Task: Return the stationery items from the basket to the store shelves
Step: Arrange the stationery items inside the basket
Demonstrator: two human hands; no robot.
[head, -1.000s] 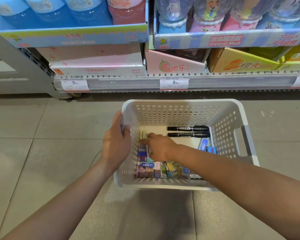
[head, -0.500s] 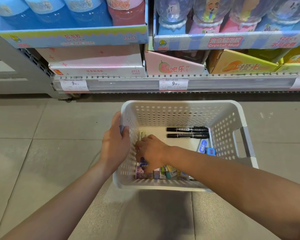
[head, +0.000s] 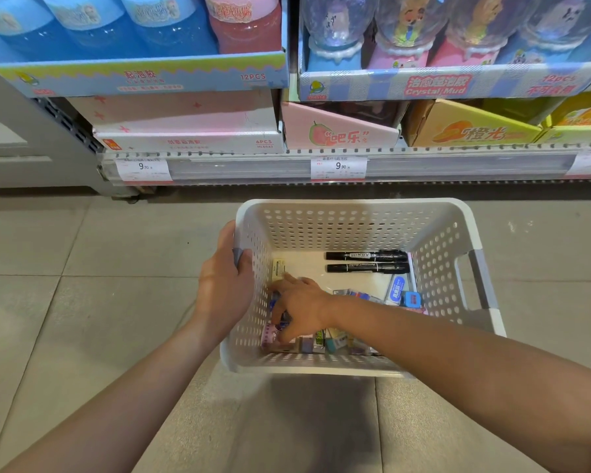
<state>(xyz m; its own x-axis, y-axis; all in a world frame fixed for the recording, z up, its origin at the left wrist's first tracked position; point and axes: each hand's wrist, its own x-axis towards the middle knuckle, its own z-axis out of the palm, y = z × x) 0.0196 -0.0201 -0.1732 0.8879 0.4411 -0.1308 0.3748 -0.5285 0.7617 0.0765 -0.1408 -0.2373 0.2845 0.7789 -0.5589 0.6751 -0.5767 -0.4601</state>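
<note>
While your left hand is curling over the left rim of the white basket at mid-frame, with its thumb inside the perforated wall, your right hand is reaching down into the near-left corner among the small packets lying there. Your right grip is bending its fingers down onto a pink-and-purple packet, but whether it is actually pinching it or only touching it, I cannot tell, because the back of the hand is hiding the fingertips.

These packets are looking like small boxed erasers or similar: probably light, stiff-sided and a little slick in their wrappers, so you are likely wanting to take one by its two long faces between thumb and fingers, not by a corner. They are lying packed side by side along the near wall, so lifting one may be dragging a neighbour with it.

Toward the far side of the basket floor, two black markers are lying parallel; being round and smooth, they may roll, and the middle of the barrel is looking like the best hold. Along the top of the frame the store shelves are showing price tags and boxed goods
</note>
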